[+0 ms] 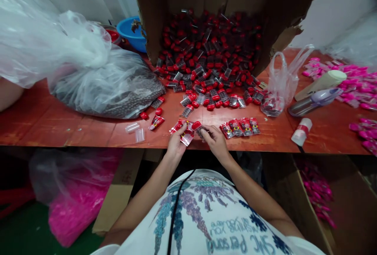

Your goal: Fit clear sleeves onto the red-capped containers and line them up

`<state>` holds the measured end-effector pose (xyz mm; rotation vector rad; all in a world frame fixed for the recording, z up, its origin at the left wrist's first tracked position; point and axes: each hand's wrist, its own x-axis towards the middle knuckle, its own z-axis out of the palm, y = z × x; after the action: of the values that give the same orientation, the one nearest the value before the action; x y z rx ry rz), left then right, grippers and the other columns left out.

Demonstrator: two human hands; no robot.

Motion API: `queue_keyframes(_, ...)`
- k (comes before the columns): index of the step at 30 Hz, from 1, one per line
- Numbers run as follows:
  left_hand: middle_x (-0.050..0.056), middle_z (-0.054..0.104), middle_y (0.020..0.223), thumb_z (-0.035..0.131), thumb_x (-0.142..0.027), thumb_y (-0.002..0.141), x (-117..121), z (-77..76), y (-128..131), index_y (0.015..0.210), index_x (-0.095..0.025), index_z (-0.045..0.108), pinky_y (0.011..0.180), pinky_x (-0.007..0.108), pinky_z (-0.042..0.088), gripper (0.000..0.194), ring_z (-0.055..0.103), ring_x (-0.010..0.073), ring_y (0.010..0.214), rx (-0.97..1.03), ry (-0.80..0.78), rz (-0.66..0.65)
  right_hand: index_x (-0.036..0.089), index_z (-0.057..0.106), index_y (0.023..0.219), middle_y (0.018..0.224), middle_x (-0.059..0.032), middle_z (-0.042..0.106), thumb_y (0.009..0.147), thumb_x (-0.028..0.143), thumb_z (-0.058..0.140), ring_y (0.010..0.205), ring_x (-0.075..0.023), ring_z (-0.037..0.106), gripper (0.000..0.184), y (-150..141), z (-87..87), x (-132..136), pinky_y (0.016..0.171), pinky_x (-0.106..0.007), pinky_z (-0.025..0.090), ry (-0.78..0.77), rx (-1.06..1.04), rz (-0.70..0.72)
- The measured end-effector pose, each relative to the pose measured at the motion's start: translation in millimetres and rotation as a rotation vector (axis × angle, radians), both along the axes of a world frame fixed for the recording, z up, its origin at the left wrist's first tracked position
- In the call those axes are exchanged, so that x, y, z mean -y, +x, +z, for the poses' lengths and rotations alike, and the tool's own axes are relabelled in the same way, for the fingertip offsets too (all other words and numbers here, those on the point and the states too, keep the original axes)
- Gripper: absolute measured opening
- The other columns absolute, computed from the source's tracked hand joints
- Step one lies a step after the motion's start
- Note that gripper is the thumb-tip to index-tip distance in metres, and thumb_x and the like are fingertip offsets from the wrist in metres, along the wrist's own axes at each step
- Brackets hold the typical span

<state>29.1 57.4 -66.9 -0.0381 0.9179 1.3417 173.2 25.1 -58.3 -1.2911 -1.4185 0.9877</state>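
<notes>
My left hand [176,142] is closed on a red printed plastic sleeve [187,138] at the table's front edge. Between the fingers of my right hand [215,140] is a small clear bottle with a red cap [196,125] and dark contents, its capped end against the sleeve. Right of that hand lies a row of several sleeved bottles [240,127]. To the left are a loose red sleeve [156,122], two clear empty tubes [139,134] and red caps [144,115]. A large heap of red-capped bottles [209,56] spreads out behind my hands.
A torn cardboard box [153,19] opens toward me behind the heap. On the left sits a plastic bag of dark beads [112,86]. A small carrier bag [278,86], a drink bottle [315,101], a white-and-red roll [301,132] and pink pieces [350,78] lie right.
</notes>
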Motion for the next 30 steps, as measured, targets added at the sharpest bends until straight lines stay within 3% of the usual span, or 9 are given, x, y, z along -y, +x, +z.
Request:
queue_keyframes(6,0.004,0.07,0.073,0.066,-0.002,0.073,1,0.7,1,0.076,-0.011,0.065,0.067,0.026,0.055,0.01,0.065,0.0127,0.063,-0.038,0.019,0.003,0.021,0.066,0.108,0.094,-0.0057,0.061,0.086,0.039,0.054,0.073,-0.0149,0.061,0.031,-3,-1.9,1,0.061,-0.025,0.054,-0.062,-0.144,-0.056)
queue_keyframes(14,0.006,0.071,0.075,0.073,-0.007,0.065,5,1.7,1,0.077,-0.01,0.066,0.07,0.029,0.054,0.014,0.066,0.016,0.066,-0.084,0.06,-0.037,0.02,0.068,0.107,0.094,-0.005,0.061,0.082,0.039,0.059,0.065,-0.0127,0.06,0.032,0,-8.1,2,0.053,-0.024,0.055,-0.188,-0.195,0.045)
queue_keyframes(18,0.005,0.071,0.077,0.077,-0.007,0.061,8,5.9,3,0.079,-0.011,0.066,0.073,0.031,0.054,0.021,0.067,0.0165,0.068,-0.113,0.124,-0.069,0.021,0.066,0.109,0.1,-0.0059,0.06,0.083,0.039,0.058,0.069,-0.0139,0.061,0.033,0,-7.4,2,0.057,-0.026,0.056,-0.145,-0.251,-0.04)
queue_keyframes(22,0.004,0.071,0.077,0.079,-0.011,0.059,10,8.9,3,0.079,-0.012,0.066,0.072,0.032,0.054,0.023,0.067,0.0165,0.068,-0.156,0.174,-0.081,0.022,0.068,0.108,0.095,-0.0052,0.061,0.082,0.038,0.059,0.066,-0.0135,0.06,0.032,3,-3.9,3,0.057,-0.026,0.053,-0.128,-0.196,0.013)
queue_keyframes(26,0.004,0.072,0.076,0.08,-0.013,0.059,11,12.8,4,0.08,-0.013,0.067,0.072,0.031,0.054,0.025,0.067,0.016,0.068,-0.21,0.21,-0.088,0.024,0.069,0.107,0.091,-0.0036,0.062,0.082,0.033,0.06,0.075,-0.0142,0.058,0.028,8,0.5,3,0.07,-0.027,0.051,-0.026,-0.064,0.006)
queue_keyframes(30,0.003,0.072,0.078,0.079,-0.013,0.06,16,18.1,7,0.08,-0.015,0.069,0.073,0.029,0.053,0.022,0.067,0.015,0.07,-0.268,0.33,-0.115,0.024,0.07,0.105,0.088,-0.0029,0.061,0.081,0.032,0.062,0.074,-0.0136,0.057,0.026,11,3.7,2,0.07,-0.027,0.049,-0.039,-0.109,0.002)
